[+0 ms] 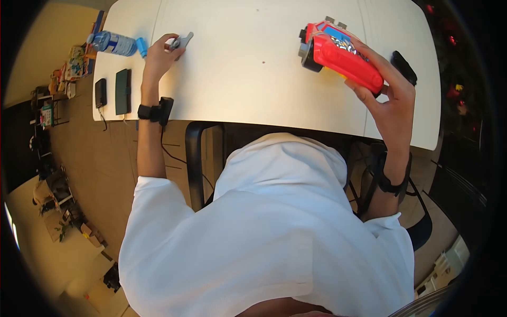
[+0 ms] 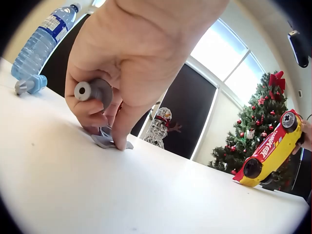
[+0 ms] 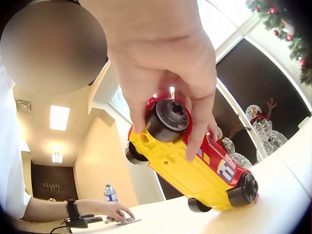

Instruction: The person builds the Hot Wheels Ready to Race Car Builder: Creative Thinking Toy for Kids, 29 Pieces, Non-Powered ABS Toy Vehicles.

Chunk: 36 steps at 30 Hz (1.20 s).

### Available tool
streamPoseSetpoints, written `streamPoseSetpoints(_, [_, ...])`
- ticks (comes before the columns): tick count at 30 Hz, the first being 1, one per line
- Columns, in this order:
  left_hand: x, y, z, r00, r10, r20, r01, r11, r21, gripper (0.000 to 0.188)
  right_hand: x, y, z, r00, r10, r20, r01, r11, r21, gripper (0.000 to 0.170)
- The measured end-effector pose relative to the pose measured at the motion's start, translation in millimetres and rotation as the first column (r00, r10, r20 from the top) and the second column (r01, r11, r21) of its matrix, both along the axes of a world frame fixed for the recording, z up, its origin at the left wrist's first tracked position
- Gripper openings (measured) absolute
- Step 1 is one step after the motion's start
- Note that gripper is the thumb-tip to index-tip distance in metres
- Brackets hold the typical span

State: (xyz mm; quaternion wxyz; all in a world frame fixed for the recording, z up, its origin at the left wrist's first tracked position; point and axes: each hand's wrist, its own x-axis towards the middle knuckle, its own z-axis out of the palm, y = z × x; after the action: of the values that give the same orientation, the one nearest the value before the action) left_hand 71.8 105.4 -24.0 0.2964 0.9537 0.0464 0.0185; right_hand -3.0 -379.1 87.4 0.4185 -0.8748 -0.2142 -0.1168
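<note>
My left hand is low over the table's left part, fingers curled round a grey plastic piece with a hollow round stem and a wider collar. A flat grey part lies under the fingertips at the tabletop; whether it joins the stem I cannot tell. At the right, my right hand grips a red toy car by one end, thumb and fingers on opposite sides. The car is tilted, its yellow underside and black wheels showing in the right wrist view, the far end down near the table.
Left of the left hand lie a small blue-and-grey piece and a water bottle. A dark green flat case and a black device are near the table's left edge. Another black object lies beyond the right hand.
</note>
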Motion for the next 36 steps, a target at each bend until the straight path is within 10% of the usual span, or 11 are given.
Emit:
streamPoseSetpoints(8, [-2.5,-46.4,12.1,0.994,-0.084,-0.068,0.068,0.975,-0.211,0.036,11.2,-23.0,12.8,0.987,-0.148,-0.062,0.16,0.928,0.335,0.042])
streamPoseSetpoints(14, [-20.4,-105.4,46.9,0.984,-0.169,-0.06,0.131,0.907,-0.401,0.031,12.9,-20.8,-17.6,0.821,0.1,-0.562,0.437,0.524,0.731,0.043])
streamPoseSetpoints(18, [-38.1,-134.9,68.4,0.971,-0.205,-0.12,0.123,0.867,-0.483,0.036,-1.3,-6.8,-52.7,0.703,0.198,-0.684,0.557,0.445,0.701,0.043])
streamPoseSetpoints(24, [-66.1,-187.0,81.2,0.962,-0.251,-0.108,0.137,0.784,-0.606,0.039,-22.9,25.7,-54.8,0.622,0.215,-0.753,0.604,0.481,0.636,0.046])
streamPoseSetpoints(30, [-63.8,-219.5,91.8,0.901,-0.342,-0.266,0.074,0.727,-0.683,0.024,-15.3,28.6,-84.3,0.319,0.359,-0.877,0.547,0.686,0.48,0.056])
streamPoseSetpoints(36, [-49.4,-225.3,68.9,0.891,-0.402,-0.21,0.222,0.791,-0.57,0.022,-18.3,26.0,-81.1,0.342,0.145,-0.928,0.365,0.89,0.273,0.055])
